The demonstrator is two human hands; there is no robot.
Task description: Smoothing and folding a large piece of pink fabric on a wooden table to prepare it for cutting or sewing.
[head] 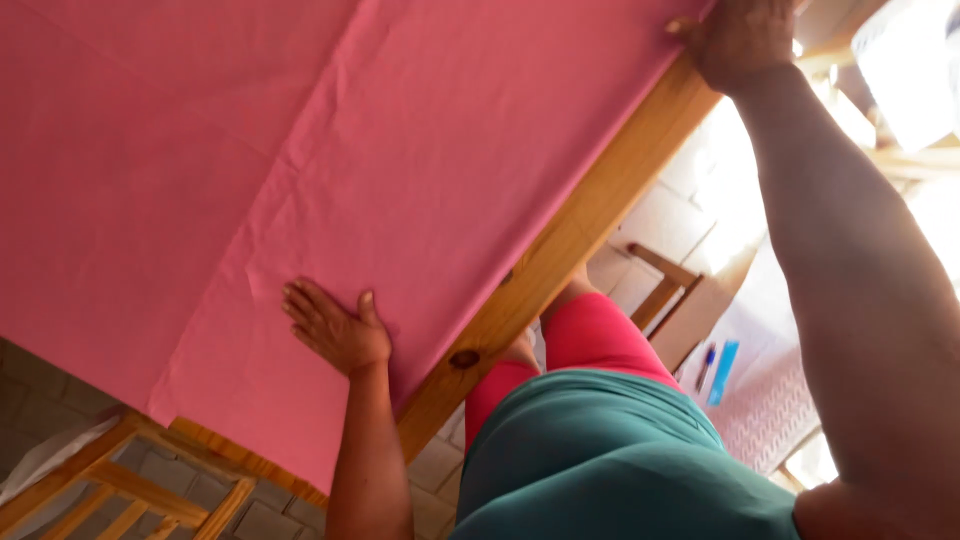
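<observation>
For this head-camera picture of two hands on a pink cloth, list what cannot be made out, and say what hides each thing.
- Right hand, head view: fingertips cut off by the top edge, so its grip on the pink cloth is unclear.
- Wooden table: top hidden under the cloth.
- Upper right: washed out by glare.
- Left hand: lies flat; palm hidden.

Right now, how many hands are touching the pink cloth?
2. The left hand lies flat, fingers spread, on the pink cloth near the wooden table edge. The right hand grips the cloth at the table's far corner, top of view. No other hands show.
</observation>
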